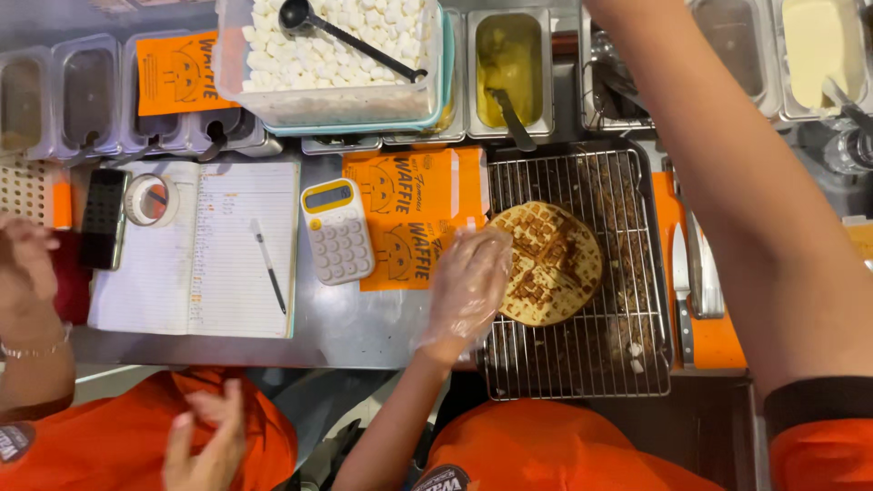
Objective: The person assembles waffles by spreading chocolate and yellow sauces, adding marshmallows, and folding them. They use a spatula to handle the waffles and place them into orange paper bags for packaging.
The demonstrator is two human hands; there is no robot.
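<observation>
Waffle (550,264) sits round and golden on the wire rack (582,364), roughly mid-rack, toward its left half; crumbs scattered over the tray under the rack. Our left hand (468,282), in a clear plastic glove, lies at the waffle's left edge with fingers spread loosely and fingertips touching the edge, gripping nothing we can confirm. Our right arm (737,182) runs up across the right side of the view toward the top edge; the right hand is out of frame, so we cannot tell its state. Just left of the rack, 2 orange paper sleeves (409,195) lie on the steel counter, partly under the gloved hand. Beside them a white and yellow calculator (337,230), then an open notebook (195,245) with a pen (268,265) lying on the right page. A tape roll (151,200) and a dark phone (103,218) sit at the notebook's left edge. Behind the counter, a clear tub of marshmallows (332,59) with a black scoop (346,36) resting in it, and steel pans next to it, 1 holding yellow sauce (507,59). A knife (682,282) lies on an orange mat right of the rack. A co-worker's hands (27,264) show at the left edge, 1 more hand (205,441) lower down, all bare and open.
</observation>
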